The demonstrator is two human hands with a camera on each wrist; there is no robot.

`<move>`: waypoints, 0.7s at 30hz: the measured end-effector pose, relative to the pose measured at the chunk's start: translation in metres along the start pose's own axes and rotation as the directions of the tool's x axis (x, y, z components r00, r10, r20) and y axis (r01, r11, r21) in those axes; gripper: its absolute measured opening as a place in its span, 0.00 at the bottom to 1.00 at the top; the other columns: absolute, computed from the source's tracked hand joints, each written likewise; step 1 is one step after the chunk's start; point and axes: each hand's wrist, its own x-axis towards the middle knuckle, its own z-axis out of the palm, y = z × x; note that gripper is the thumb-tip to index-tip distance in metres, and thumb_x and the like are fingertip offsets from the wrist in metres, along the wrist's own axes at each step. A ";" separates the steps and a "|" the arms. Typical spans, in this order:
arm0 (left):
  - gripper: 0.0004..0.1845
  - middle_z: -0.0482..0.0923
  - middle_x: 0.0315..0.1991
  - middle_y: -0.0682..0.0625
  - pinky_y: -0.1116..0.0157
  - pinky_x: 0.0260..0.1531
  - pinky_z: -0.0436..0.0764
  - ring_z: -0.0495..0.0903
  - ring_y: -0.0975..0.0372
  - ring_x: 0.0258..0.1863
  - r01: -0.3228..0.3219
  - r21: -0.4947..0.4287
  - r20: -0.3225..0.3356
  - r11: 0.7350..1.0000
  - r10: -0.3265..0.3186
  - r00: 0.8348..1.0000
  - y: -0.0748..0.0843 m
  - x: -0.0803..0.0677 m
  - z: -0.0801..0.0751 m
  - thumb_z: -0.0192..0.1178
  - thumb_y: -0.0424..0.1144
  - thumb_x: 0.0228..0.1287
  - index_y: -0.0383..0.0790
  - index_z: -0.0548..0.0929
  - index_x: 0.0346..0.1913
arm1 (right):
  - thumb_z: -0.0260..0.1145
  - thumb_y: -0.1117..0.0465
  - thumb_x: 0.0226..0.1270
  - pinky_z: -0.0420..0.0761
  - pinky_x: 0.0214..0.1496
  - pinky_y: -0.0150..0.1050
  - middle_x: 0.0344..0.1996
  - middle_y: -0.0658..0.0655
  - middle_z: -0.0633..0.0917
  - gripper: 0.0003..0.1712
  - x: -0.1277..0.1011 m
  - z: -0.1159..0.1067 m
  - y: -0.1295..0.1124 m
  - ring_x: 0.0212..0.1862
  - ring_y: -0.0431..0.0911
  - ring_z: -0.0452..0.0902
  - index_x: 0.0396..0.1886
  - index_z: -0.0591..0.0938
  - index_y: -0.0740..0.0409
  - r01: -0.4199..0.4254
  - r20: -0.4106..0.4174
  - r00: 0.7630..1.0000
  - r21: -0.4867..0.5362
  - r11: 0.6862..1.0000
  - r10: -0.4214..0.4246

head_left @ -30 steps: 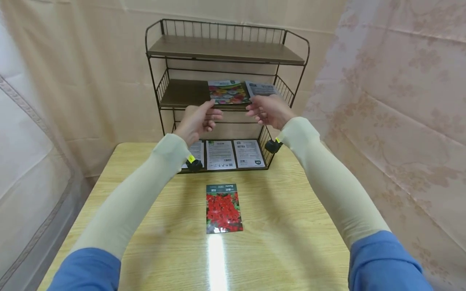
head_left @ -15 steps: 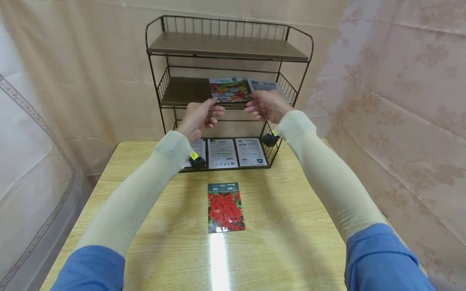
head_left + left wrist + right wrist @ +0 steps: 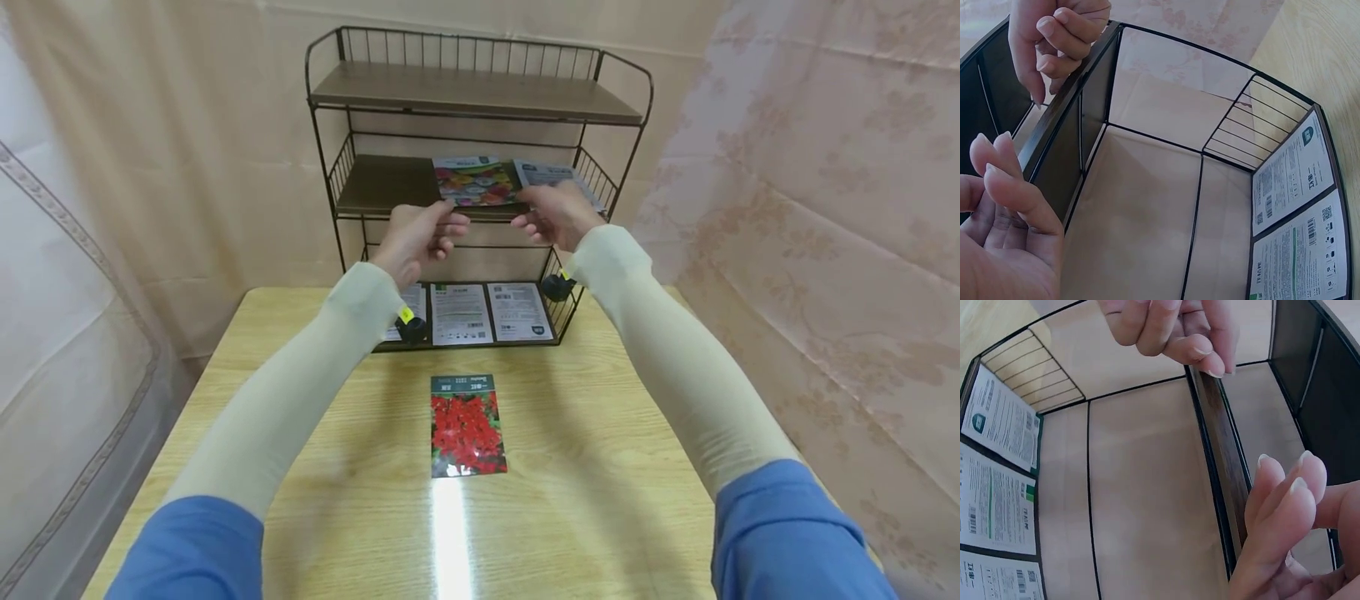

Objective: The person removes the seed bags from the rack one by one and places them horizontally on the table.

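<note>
A colourful flower seed packet [image 3: 474, 182] lies flat on the rack's middle shelf [image 3: 386, 185], its near edge along the shelf's front. My left hand [image 3: 420, 237] touches its near left corner with the thumb tip, the other fingers loosely bent below the shelf edge. At the near right corner is my right hand [image 3: 558, 212], its fingertips right at the packet and its fingers also relaxed. Beside the packet, partly behind the right hand, lies a packet with a pale printed back [image 3: 546, 172]. Both wrist views show fingers at the shelf edge; the colourful packet is hidden there.
A red-flower seed packet [image 3: 467, 425] lies on the wooden table [image 3: 600, 467] in front of the rack. Several packets with printed backs up, such as the middle packet [image 3: 461, 315], line the bottom shelf. The wire side panel [image 3: 1035, 369] and top shelf [image 3: 472, 90] frame the space.
Both hands stay at the packet's near corners, with only small finger shifts. The colourful packet keeps nearly the same place on the shelf. The head view has moved slightly.
</note>
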 end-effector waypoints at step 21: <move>0.18 0.88 0.32 0.48 0.71 0.16 0.72 0.74 0.65 0.16 -0.005 0.029 0.023 1.000 0.004 1.000 -0.004 0.003 -0.004 0.61 0.50 0.76 0.36 0.89 0.42 | 0.62 0.55 0.80 0.74 0.18 0.30 0.24 0.53 0.87 0.25 0.000 0.009 -0.005 0.14 0.39 0.73 0.69 0.72 0.60 0.003 -0.050 0.999 -0.105 0.994 -0.008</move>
